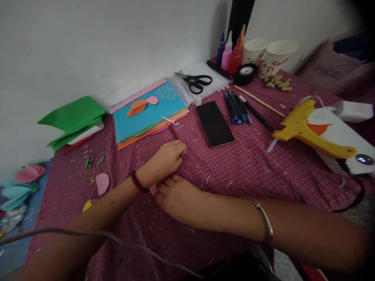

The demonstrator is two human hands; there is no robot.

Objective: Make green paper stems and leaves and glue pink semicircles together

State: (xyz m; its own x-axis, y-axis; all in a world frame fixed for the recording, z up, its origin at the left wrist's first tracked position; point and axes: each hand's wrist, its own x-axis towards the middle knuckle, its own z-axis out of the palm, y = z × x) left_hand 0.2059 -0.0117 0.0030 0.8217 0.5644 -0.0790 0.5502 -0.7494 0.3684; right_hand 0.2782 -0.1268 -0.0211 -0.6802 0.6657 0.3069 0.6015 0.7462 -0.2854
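Note:
My left hand (165, 162), with a dark beaded bracelet at the wrist, is closed above the checked cloth. A small dark bit shows at its fingertips, too hidden to name. Just nearer to me, my right hand (181, 199) has its fingers curled down at the edge of a pink paper piece (153, 189). Most of that piece is covered by my hands. To the left lie a pink paper half-round (102, 184) and a yellow paper piece (87, 205). Beyond my hands, an orange folded paper shape (137, 107) rests on a blue sheet (125, 127).
Behind are a phone (215, 124), scissors (195, 82), box cutters (235, 107), black tape (246, 74) and paper cups (278, 58). A yellow glue gun (313, 132) lies right. Green sheets (74, 119) are at left. A grey cable (117, 237) crosses the foreground.

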